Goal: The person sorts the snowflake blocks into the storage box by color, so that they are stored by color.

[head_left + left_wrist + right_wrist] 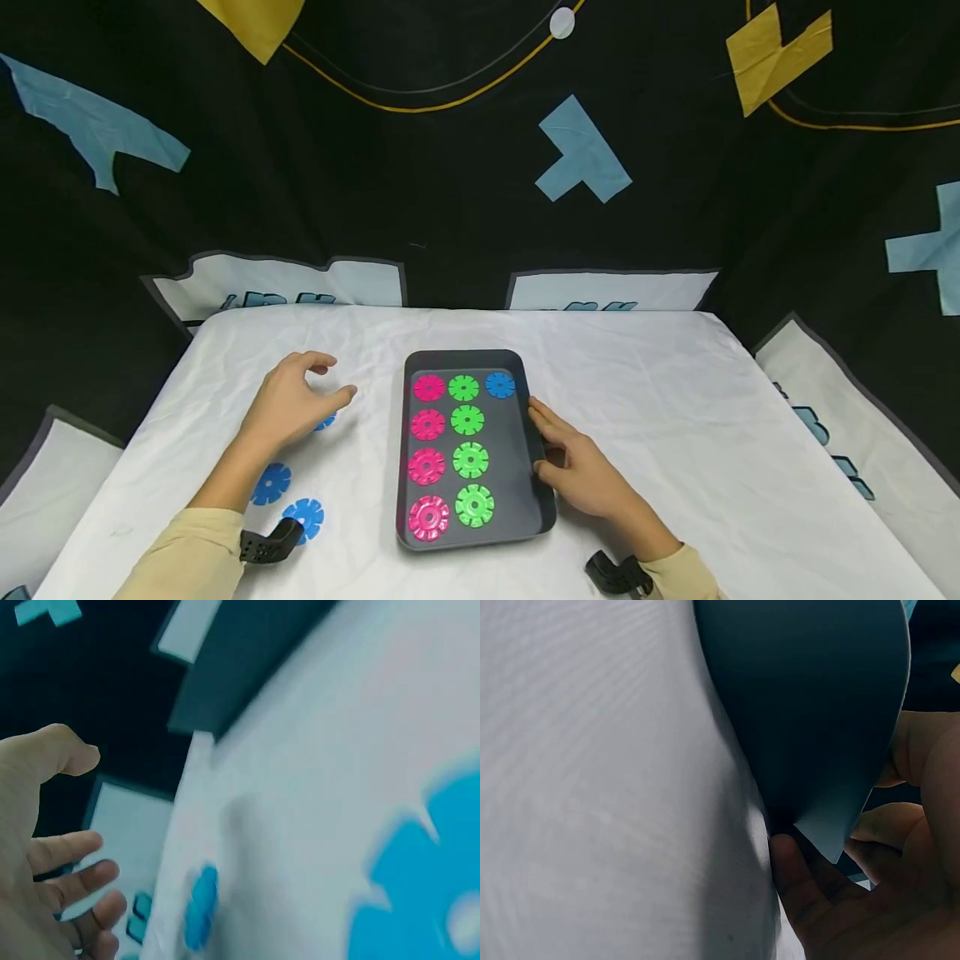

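My left hand (288, 404) hovers over the left side of the cloth, thumb and fingers apart with nothing between them. Partly hidden beneath it lies a blue notched disc (325, 422). Two more blue discs, one (271, 484) beside the forearm and another (306, 518) by the wrist strap, lie nearer the front. In the left wrist view, a blue disc (420, 885) looms large and blurred. My right hand (581, 467) holds the right edge of a dark grey tray (517, 467), with fingertips low against its wall in the right wrist view.
Inside the tray stand a column of pink discs (427, 425), a column of green discs (468, 420) and one blue disc (500, 385) at the far right corner. White cloth (712, 433) covers the table. A black patterned curtain (450, 192) hangs behind.
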{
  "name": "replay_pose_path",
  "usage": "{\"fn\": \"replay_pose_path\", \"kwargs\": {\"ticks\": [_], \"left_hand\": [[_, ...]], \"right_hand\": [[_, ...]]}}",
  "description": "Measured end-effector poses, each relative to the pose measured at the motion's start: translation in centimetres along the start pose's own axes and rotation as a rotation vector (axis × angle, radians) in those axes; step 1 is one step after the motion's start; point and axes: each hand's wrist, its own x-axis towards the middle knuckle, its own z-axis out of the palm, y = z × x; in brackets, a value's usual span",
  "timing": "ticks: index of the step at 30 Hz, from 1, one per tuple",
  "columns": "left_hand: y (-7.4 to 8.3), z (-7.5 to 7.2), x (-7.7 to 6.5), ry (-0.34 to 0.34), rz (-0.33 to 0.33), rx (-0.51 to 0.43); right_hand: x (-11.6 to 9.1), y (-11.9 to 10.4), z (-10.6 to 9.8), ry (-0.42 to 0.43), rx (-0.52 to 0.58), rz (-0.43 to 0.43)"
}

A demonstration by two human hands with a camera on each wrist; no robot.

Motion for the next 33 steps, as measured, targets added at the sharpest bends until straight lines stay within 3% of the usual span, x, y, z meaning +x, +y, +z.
{"fn": "replay_pose_path", "kwargs": {"ticks": [5,9,13,21,33], "left_hand": [[-2.1,-0.2,-1.0,-0.046,-0.071,0.116],[-3.0,-0.1,-1.5,-0.082,-0.073,0.176],[-3.5,0.2,-1.6,-0.075,-0.047,0.204],[-3.6,0.8,-1.5,-0.093,-0.02,0.233],[-2.3,0.9,-1.1,-0.013,0.055,0.221]], "right_hand": [[0.0,0.1,-0.1,0.003,-0.003,-0.006],[0.0,0.3,-0.2,0.0,-0.012,-0.019],[-0.1,0.3,-0.2,-0.003,-0.008,-0.031],[-0.1,0.0,0.0,-0.018,-0.001,-0.036],[-0.1,0.1,-0.1,0.006,0.026,-0.049]]}}
